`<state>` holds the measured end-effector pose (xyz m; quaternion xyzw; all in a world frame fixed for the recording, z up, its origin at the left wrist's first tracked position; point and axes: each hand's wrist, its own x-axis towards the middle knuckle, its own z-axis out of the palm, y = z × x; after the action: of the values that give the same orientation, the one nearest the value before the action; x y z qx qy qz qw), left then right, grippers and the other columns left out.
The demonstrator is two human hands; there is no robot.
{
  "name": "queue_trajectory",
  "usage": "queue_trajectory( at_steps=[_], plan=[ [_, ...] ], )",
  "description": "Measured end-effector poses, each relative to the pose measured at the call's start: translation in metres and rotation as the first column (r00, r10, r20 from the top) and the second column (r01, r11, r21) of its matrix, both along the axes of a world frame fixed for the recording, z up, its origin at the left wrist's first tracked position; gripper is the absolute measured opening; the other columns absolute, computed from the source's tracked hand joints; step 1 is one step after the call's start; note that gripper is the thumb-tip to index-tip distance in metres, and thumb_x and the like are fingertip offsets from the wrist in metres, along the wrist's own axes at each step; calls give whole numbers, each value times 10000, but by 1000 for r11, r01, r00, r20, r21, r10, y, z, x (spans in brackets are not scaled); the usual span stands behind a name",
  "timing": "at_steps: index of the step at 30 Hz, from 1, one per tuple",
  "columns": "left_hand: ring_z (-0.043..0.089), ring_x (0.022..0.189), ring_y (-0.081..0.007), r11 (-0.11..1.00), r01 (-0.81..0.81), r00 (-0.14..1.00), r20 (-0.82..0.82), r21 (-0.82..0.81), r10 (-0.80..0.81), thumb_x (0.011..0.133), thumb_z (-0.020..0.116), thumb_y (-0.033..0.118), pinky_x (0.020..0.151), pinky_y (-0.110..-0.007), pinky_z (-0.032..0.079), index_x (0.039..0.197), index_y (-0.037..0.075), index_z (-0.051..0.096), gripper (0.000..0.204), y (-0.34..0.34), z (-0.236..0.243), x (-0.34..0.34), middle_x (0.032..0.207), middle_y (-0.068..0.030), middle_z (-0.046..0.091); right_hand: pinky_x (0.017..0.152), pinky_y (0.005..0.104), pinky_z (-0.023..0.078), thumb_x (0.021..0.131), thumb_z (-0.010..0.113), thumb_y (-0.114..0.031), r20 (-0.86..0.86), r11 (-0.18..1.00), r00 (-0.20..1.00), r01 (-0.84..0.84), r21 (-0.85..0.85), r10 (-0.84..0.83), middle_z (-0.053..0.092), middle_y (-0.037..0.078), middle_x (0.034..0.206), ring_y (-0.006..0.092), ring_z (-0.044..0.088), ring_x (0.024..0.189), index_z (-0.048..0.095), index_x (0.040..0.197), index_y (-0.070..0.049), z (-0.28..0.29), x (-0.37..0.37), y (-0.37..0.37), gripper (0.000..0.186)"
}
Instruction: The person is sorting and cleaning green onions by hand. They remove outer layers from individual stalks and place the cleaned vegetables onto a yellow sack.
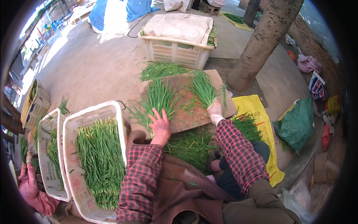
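Observation:
A wooden board lies in front of me with loose green chives on it. My left hand, bare, rests with spread fingers at the near end of a loose pile of chives on the board's left half. On the right half, my right hand, in a pale glove, is closed round the near end of a bunch of chives. The leaves of that bunch fan out away from me across the board. Scattered blades lie between the two piles.
A white crate of stacked chives stands at my left, another crate beyond it. A cloth-covered crate stands ahead. More chives lie below the board. A yellow sack and tree trunk are right. A co-worker's pink sleeve shows far left.

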<state>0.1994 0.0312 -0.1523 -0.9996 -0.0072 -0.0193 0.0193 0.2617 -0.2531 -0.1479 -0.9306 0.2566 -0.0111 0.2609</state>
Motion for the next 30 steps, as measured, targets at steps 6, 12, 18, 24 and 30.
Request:
queue_trajectory(
  at_steps=[6, 12, 18, 24, 30],
  plan=[
    [350, 1362, -523, 995, 25, 1000, -16, -96, -27, 863, 676, 306, 874, -616, 491, 1534, 193, 354, 753, -8, 12, -3, 1590, -262, 218, 776, 440, 557, 993, 481, -217, -160, 945, 978, -175, -276, 134, 709, 192, 975, 334, 696, 928, 606, 1208, -26, -19, -38, 0, 313],
    [248, 1421, -523, 986, 133, 977, 183, -104, -112, 727, 806, 501, 1082, -678, 288, 1558, 181, 286, 1031, 4, 46, -15, 1600, -256, 184, 663, 396, 552, 915, 553, -126, -29, 952, 992, -124, -280, 121, 682, 178, 888, 288, 692, 791, 528, 1304, 77, -21, -62, 41, 439],
    [412, 1333, -427, 917, 371, 869, 401, -144, -289, 811, 750, 259, 1062, -531, 370, 1420, 44, 460, 707, -14, 73, -20, 1485, -219, 406, 355, 314, 459, 983, 530, -144, 168, 600, 985, 110, -792, 42, 536, -9, 594, 152, 563, 441, 453, 1322, 109, -76, -70, 40, 429],
    [692, 818, -176, 398, -35, 931, -175, -917, -320, 895, 715, 288, 695, -337, 540, 1099, -38, 672, 387, -53, 36, -62, 925, -93, 735, 353, 295, 415, 979, 537, -145, 149, 212, 989, 146, -966, -3, 494, -4, 603, 117, 548, 477, 458, 1324, 107, -67, -73, 57, 434],
    [640, 1053, -219, -177, -641, 707, -485, -747, -514, 899, 732, 412, 909, -387, 511, 1242, -14, 625, 557, -81, 31, -76, 1171, -79, 671, 813, 496, 542, 1057, 293, -355, 32, 930, 998, 38, 365, -53, 682, 253, 1031, 411, 671, 954, 559, 1186, 53, -8, -138, 74, 504]
  ],
)
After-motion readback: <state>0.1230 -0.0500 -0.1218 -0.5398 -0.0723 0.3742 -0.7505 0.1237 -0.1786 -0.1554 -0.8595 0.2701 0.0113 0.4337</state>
